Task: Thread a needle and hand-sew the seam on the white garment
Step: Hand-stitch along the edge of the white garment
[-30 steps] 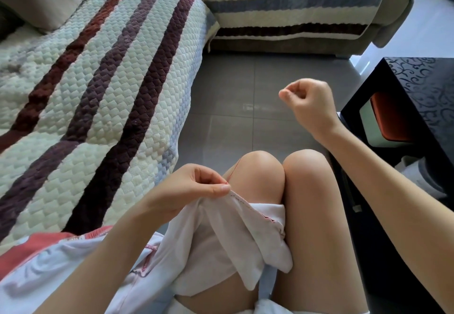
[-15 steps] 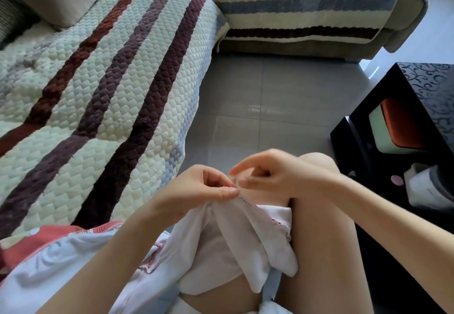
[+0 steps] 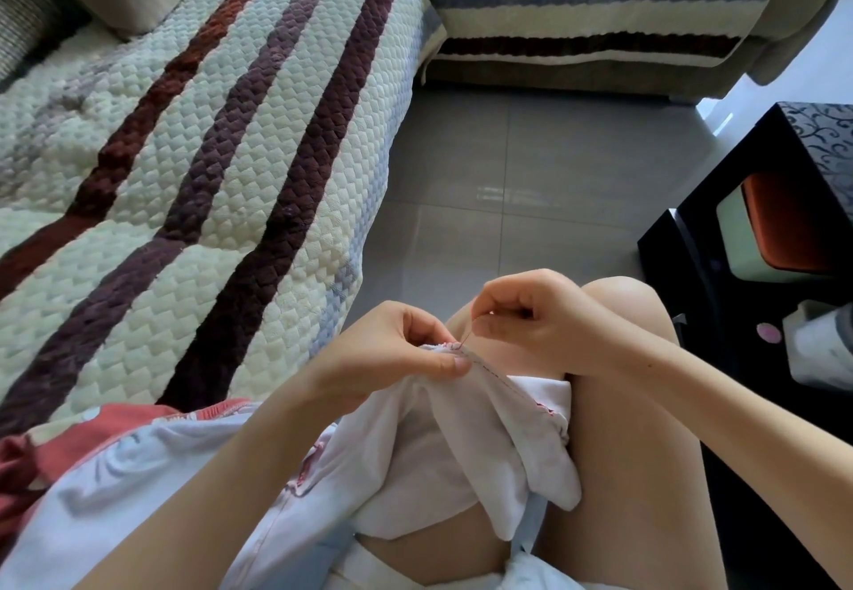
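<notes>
The white garment (image 3: 466, 442) lies bunched on my lap and hangs over my thighs. My left hand (image 3: 397, 358) pinches its top edge, where a stitched seam (image 3: 496, 375) runs down to the right. My right hand (image 3: 544, 317) sits just right of that pinch, thumb and forefinger closed on a thin needle (image 3: 467, 336) whose tip meets the fabric at the seam's upper end. A short dark thread shows along the needle. The two hands are nearly touching above my knees.
A quilted striped sofa cover (image 3: 194, 164) fills the left, with another sofa section (image 3: 600, 12) at the back. A black side table (image 3: 784, 238) with shelves stands at the right, close to my right knee. Grey floor tiles (image 3: 531, 183) lie ahead.
My right hand came down from high in the air to the seam beside my left hand and now holds the needle at the fabric. My left hand kept its pinch.
</notes>
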{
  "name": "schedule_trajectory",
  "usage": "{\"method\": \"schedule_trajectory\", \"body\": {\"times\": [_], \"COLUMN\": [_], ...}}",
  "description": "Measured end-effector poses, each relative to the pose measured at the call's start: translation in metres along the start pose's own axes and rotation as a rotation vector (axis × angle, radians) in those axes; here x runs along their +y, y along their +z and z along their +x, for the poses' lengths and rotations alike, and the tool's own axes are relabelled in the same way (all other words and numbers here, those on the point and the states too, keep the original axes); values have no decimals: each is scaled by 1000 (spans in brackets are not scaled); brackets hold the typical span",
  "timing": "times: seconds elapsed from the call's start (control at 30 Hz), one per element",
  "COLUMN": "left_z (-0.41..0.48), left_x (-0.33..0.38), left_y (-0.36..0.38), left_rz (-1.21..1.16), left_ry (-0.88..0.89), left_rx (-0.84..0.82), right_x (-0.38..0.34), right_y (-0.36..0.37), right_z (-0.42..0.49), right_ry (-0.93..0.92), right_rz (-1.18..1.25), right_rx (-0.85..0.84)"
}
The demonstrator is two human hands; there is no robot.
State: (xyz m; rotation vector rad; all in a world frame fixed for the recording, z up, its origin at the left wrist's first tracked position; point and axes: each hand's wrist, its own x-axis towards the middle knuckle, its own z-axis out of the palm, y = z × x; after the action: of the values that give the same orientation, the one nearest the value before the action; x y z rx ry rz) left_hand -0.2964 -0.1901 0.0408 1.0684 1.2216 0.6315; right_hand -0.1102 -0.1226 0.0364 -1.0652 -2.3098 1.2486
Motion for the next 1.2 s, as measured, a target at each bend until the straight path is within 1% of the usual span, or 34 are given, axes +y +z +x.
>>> {"method": "schedule_trajectory", "body": {"times": [0.1, 0.3, 0.5, 0.6, 0.73, 0.8, 0.9, 1.03, 1.2], "left_z": [0, 3, 3, 2, 1, 0, -2, -6, -12], "left_x": [0, 0, -5, -7, -5, -3, 3, 12, 14], "left_y": [0, 0, 1, 0, -2, -3, -4, -5, -8], "left_rz": [-2, -1, -102, -101, -116, -132, -160, -146, -143], "left_ry": [-9, -45, -22, -16, -7, 4, 30, 69, 93], "left_rx": [-13, 3, 38, 57, 76, 80, 79, 58, 69], "right_x": [-1, 3, 6, 2, 17, 20, 20, 21, 24], "right_y": [2, 5, 10, 13, 13, 10, 9, 19, 36], "right_z": [-1, -10, -19, -40, -60, -66, -70, -70, -75], "right_ry": [-49, -76, -37, -36, 89, 131, 157, 118, 60], "right_rz": [-31, 25, 12, 33, -12, -14, 1, -29, -240], "right_rx": [48, 189, 282, 198, 47, 22, 35, 52, 209]}}
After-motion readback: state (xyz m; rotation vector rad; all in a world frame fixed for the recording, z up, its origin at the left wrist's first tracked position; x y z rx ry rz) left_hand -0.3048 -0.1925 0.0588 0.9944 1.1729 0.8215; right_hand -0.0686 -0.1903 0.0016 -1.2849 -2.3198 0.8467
